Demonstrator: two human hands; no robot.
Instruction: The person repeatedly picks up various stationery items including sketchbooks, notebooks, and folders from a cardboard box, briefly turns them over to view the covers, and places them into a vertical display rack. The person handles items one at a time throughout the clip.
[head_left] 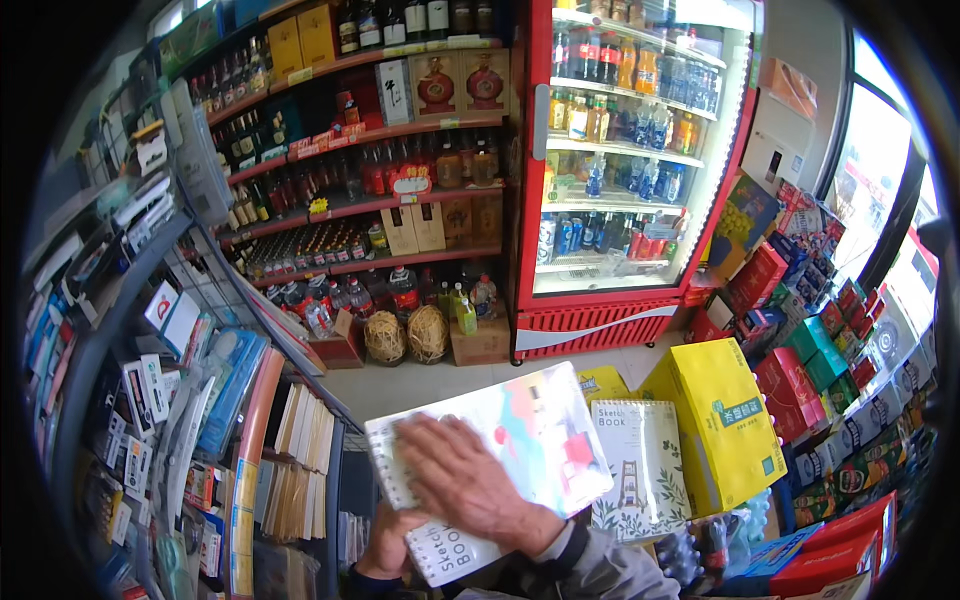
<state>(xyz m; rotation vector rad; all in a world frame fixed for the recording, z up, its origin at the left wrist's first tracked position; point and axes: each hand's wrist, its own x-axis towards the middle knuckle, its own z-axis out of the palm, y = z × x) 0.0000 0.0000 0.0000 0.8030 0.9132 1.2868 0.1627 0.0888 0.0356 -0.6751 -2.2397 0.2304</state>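
A spiral-bound sketchbook (pixel 550 420) with a glossy, colourful cover is held up at a tilt in front of me. At its lower left edge, my left hand (pixel 388 540) grips it, thumb on the cover and the other fingers hidden beneath. My right hand (pixel 475 485) lies flat across the cover near the spiral, fingers stretched toward the upper left. To the right, a second sketchbook (pixel 640 465) with a white cover, a chair drawing and green leaves lies beside a yellow carton (pixel 715 425).
A red-framed drinks fridge (pixel 600 325) stands ahead, beside shelves of bottles (pixel 400 195). On the left, a rack (pixel 225 400) holds stationery and stacked envelopes (pixel 300 430). Red and green boxes (pixel 790 390) pile up at the right. Two straw-wrapped jars (pixel 428 337) sit on the floor.
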